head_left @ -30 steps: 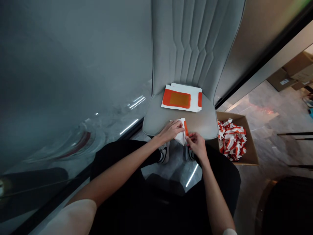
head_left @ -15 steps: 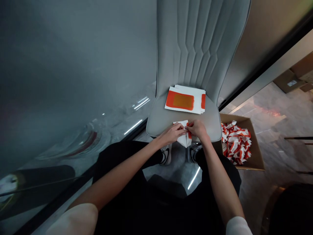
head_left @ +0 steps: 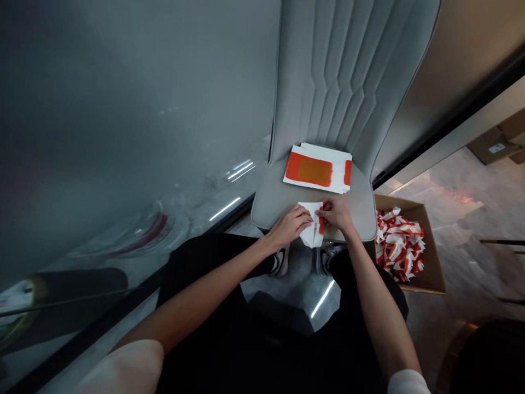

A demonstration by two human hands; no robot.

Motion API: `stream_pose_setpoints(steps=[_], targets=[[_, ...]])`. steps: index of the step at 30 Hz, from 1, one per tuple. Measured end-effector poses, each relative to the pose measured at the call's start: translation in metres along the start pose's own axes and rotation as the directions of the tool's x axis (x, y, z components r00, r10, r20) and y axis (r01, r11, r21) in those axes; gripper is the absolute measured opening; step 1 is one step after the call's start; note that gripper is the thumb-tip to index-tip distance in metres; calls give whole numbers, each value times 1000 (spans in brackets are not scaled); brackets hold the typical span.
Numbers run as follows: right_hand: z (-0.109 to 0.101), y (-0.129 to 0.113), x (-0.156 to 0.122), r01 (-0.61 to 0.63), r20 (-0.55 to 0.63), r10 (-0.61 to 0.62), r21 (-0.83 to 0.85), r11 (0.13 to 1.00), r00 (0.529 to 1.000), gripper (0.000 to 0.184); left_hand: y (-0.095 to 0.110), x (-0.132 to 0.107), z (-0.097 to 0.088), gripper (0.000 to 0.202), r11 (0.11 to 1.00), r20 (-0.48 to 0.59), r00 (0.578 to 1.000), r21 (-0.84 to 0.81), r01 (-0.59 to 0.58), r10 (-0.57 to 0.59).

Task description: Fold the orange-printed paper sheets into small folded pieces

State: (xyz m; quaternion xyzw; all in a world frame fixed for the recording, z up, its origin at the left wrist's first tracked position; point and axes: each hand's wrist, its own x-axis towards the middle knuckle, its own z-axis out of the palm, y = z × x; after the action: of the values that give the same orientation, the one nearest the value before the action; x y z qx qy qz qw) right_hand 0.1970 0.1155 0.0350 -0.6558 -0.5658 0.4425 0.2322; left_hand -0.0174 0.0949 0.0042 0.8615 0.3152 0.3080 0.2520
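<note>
A small folded white-and-orange paper (head_left: pixel 312 232) lies at the front edge of the grey chair seat (head_left: pixel 270 200), its lower end pointing over the edge toward me. My left hand (head_left: pixel 292 223) rests on its left side, fingers closed on the paper. At its right edge my right hand (head_left: pixel 337 213) pinches the orange strip between thumb and fingers. Just behind, on the same seat, lies a stack of flat white sheets (head_left: pixel 318 168) printed with orange; the top one carries a darker orange-brown rectangle.
On the floor right of the chair stands an open cardboard box (head_left: pixel 432 257) holding many crumpled-looking folded papers (head_left: pixel 402 246). Closed cartons (head_left: pixel 492 145) sit farther back at the right. A glossy dark panel (head_left: pixel 143 109) rises along the left side.
My right hand has shifted slightly away from the left, uncovering more of the folded paper and its orange strip. The whole view has swung a little, moving the chair rightward.
</note>
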Motion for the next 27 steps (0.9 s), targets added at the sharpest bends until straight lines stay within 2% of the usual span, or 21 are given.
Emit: stream_pose_setpoints(steps=[2, 4, 6, 12, 14, 19, 21, 24, 27], targets=[[2, 4, -5, 14, -21, -14, 22, 1000, 1000, 10, -4, 4, -5, 20, 1000, 27, 1000, -22, -15, 16], [5, 7, -10, 108, -126, -114, -55, 993, 985, 10, -7, 7, -10, 22, 998, 61, 998, -57, -20, 24], [9, 8, -14, 199, -211, -232, -166, 966, 949, 10, -7, 10, -13, 24, 996, 83, 996, -83, -13, 20], [15, 12, -17, 314, -234, -396, -322, 893, 888, 9, 0, 14, -13, 24, 999, 98, 995, -25, 29, -26], [16, 13, -17, 317, -239, -402, -325, 891, 884, 8, 1, 16, -11, 23, 999, 92, 995, 11, 39, -40], [15, 9, -14, 186, -315, -238, -186, 965, 919, 15, 0, 19, -7, 22, 998, 76, 996, 46, 50, -53], [15, 9, -15, 208, -312, -269, -216, 954, 911, 13, -1, 19, -6, 22, 998, 75, 996, 43, 48, -51], [16, 11, -18, 326, -258, -425, -350, 878, 868, 8, -1, 18, -7, 22, 998, 71, 996, 38, 52, -55], [17, 17, -20, 422, -153, -532, -449, 788, 833, 17, 0, 18, -7, 20, 997, 67, 995, 41, 72, -75]])
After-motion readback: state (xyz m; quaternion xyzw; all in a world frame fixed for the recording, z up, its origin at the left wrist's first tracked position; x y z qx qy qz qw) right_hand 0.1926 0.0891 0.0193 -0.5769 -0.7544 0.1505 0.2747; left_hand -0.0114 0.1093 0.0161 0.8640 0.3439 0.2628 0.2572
